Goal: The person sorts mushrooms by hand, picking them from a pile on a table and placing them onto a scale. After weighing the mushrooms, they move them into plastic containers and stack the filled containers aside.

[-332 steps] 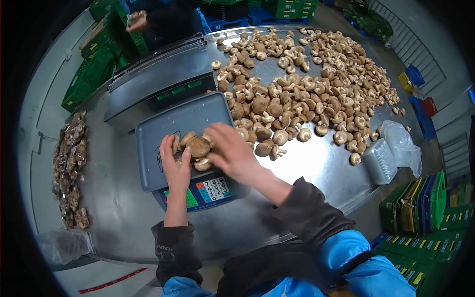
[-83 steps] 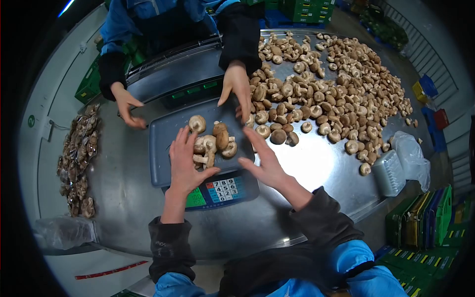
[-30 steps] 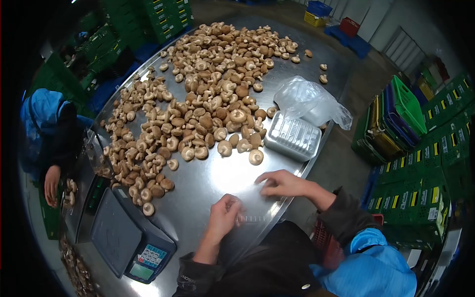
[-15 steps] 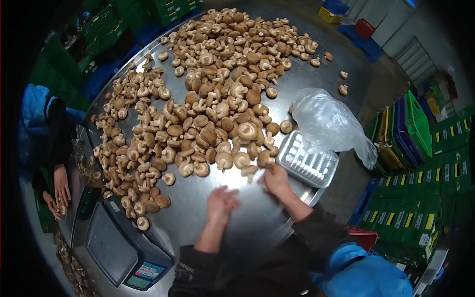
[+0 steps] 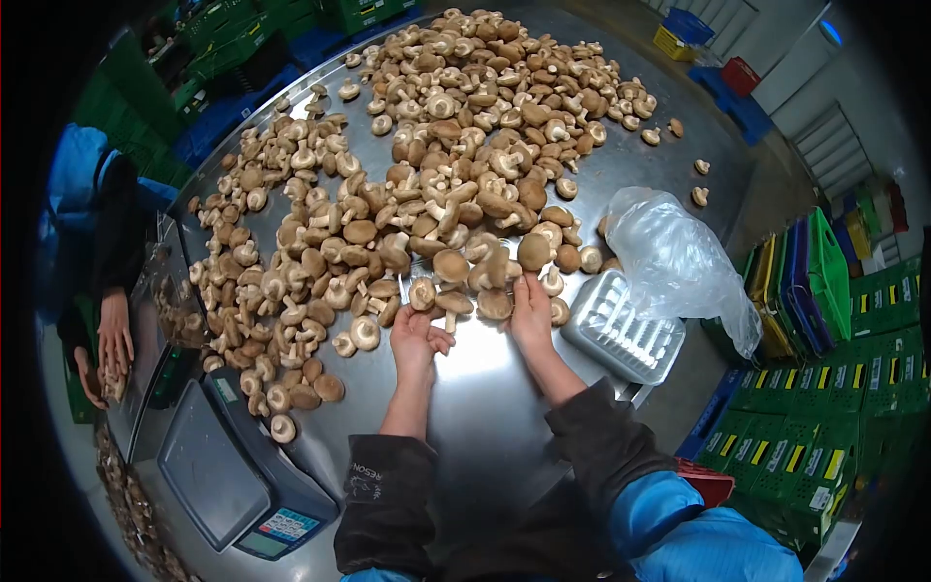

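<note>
A wide heap of brown mushrooms point(image 5: 427, 184) covers the far half of the steel table point(image 5: 485, 407). Both my hands are at the heap's near edge. My left hand point(image 5: 417, 336) lies back up, fingers bent against a pale-capped mushroom point(image 5: 423, 292), thumb sticking out to the right; what the fingers hold is hidden. My right hand point(image 5: 531, 310) reaches into the pile with fingers stretched, its tips touching a brown mushroom point(image 5: 497, 305) and its neighbours.
A stack of clear plastic trays point(image 5: 621, 336) and a crumpled clear bag point(image 5: 679, 260) lie right of my right hand. A grey scale point(image 5: 215, 466) stands at the near left. A co-worker's hands point(image 5: 109, 341) work at the far left. Green crates point(image 5: 858, 320) line the right.
Both my hands have moved forward from the bare steel to the edge of the mushroom heap. The view has shifted a little; the co-worker's hands stay at the left.
</note>
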Demonstrator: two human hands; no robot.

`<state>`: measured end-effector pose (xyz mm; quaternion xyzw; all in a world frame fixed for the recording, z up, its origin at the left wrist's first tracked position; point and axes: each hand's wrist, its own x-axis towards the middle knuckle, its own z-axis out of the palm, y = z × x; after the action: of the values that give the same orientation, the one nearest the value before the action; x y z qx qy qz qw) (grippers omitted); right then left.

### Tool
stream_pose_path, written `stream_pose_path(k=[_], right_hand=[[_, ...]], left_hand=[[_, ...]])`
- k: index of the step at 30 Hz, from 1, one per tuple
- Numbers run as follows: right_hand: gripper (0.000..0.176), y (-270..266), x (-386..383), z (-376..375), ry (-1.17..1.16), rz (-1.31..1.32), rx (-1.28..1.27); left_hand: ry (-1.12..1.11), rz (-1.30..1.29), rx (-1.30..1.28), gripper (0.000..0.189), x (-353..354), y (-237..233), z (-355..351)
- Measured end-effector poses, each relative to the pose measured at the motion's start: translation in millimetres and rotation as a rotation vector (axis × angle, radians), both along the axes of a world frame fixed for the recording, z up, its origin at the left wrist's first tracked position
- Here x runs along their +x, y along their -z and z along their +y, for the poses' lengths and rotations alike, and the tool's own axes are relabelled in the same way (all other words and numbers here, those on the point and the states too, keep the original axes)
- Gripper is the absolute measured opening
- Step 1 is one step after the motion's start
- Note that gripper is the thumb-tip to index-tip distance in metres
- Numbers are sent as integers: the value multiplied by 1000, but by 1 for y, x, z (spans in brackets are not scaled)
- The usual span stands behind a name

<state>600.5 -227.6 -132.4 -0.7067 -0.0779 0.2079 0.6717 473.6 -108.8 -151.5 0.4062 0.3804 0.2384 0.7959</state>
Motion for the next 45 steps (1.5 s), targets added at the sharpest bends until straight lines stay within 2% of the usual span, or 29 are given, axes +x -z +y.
stream_pose_path(k=[4,6,8,9,11,14,18,20,21,22,26,32,34,36,38,39,40,41,42,44,45], right_hand=[[37,-22,-24,-11,-26,36,-64],[38,14,-30,-10,-14,-14,-54],[38,55,-33,-6,-4,-494,83],[38,-42,-65,-11,-95,114,36],[38,-59,-89,-6,-155,108,36],[39,-83,-129,7,-252,118,49],[40,-106,-195,40,-412,34,89],[38,-118,-233,57,-489,2,43],[38,-105,-250,69,-490,-224,36],[39,-98,-268,81,-488,-450,30],[41,-88,-337,105,-626,-357,-24],[51,-73,-390,120,-767,-561,-76],[53,-72,-393,120,-799,-530,-95],[54,-69,-387,119,-807,-531,-10],[53,-67,-364,118,-738,-475,-38],[53,-50,-350,123,-619,-652,-32],[55,-55,-333,125,-531,-792,-92],[67,-56,-312,126,-529,-920,-262],[68,-49,-301,126,-467,-964,-346],[66,-23,-279,124,-469,-956,-470],[63,-16,-269,119,-530,-872,-414]], left_hand=[[-35,-43,-43,23,-27,-25,-13],[-49,-34,-32,25,-46,-39,-17],[-75,-18,-7,33,-66,-51,-19],[-89,-20,-2,33,-79,-57,-19],[-115,-3,104,46,-111,-71,-14],[-140,5,236,47,-170,-92,3],[-144,286,414,27,-262,-140,33],[-169,333,438,25,-310,-152,47],[-190,399,472,25,-331,-157,53],[-198,405,476,25,-354,-156,59],[-199,491,480,24,-435,-145,83],[-210,561,485,26,-501,-121,105],[-200,569,488,27,-507,-117,109],[-199,581,486,27,-512,-114,111],[-211,583,490,28,-510,-114,111],[-235,653,478,29,-506,-122,107],[-255,660,471,29,-508,-124,104],[-284,738,553,30,-510,-126,102],[-311,814,637,30,-510,-129,99],[-393,871,719,29,-497,-145,83],[-471,760,731,28,-489,-150,72]])
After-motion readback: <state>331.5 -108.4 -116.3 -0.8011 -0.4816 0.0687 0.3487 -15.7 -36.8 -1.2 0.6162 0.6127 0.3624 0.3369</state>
